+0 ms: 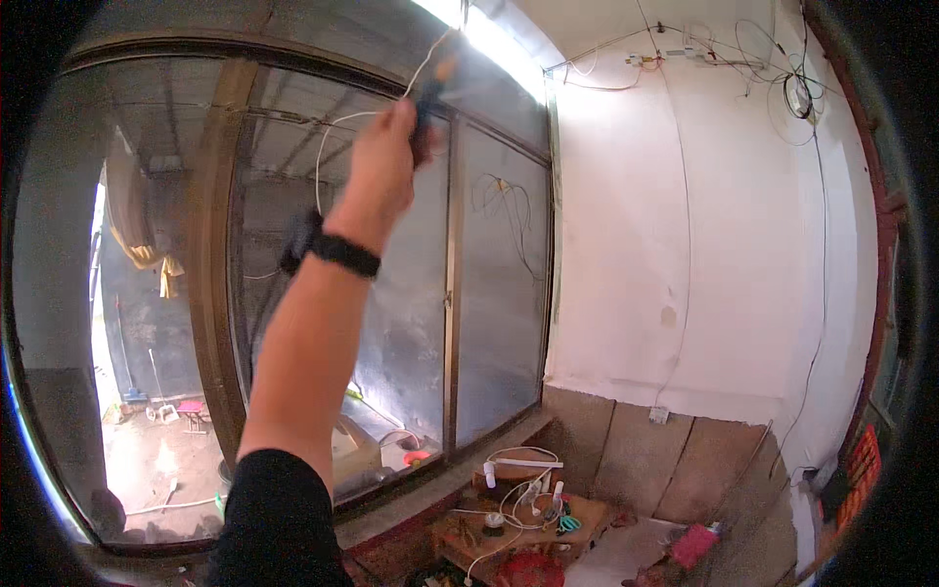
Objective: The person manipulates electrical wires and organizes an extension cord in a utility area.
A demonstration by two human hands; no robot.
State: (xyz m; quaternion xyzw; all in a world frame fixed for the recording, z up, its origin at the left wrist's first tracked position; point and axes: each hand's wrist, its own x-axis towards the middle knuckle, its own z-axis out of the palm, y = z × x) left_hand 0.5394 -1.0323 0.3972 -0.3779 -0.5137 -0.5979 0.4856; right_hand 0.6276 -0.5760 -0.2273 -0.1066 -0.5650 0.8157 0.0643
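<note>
My left hand (384, 168) is raised high before the window, a black watch strap (344, 254) round the wrist. Its fingers are closed around a dark tool with an orange part (427, 110). Motion blur hides what kind of tool it is. Beside the hand, a thin white cable (426, 61) runs down from near the bright light tube (501, 54). More white cable (321, 161) loops to the left of the hand. Whether the tool touches the cable, I cannot tell. My right hand is out of sight.
Below right, a small wooden table (452, 536) bears coiled white cable (509, 504), teal-handled scissors (568, 525) and white cylindrical pieces (490, 476). Brown-framed glass panes (501, 293) stand in front. Loose black wires (800, 98) hang on the white wall (626, 215).
</note>
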